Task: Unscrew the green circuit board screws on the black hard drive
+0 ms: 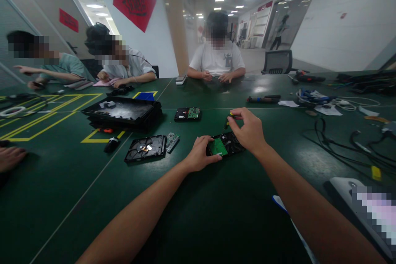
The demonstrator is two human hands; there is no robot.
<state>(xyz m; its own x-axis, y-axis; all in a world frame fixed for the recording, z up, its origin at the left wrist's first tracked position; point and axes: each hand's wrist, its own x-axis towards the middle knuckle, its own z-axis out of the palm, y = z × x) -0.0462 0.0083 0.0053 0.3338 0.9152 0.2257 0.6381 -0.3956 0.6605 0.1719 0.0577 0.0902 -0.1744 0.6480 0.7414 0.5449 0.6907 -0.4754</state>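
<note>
The hard drive (pixel 228 144) lies flat on the green table (pixel 185 210) just before the person, probably so that the tabletop bears it from below; the left hand (pixel 199 156) grips its left end, thumb along the near edge and fingers over the far side, seemingly to keep it from turning; the right hand (pixel 250 130) pinches a screwdriver (pixel 227 123) held steeply over the drive's far edge, likely so that it can be twisted between the fingertips, though whether the tip touches cannot be told; a loose circuit board (pixel 172 142) sits just beside an opened-looking drive (pixel 148 154) to the left, perhaps so the two stay paired; counted, there are three drives on the near part of the table, including another drive (pixel 187 114) farther back with its board uppermost; one loose board; one screwdriver in hand; and three seated co-workers, one across (pixel 216 60) and two at left (pixel 63 66) (pixel 128 66)
</note>
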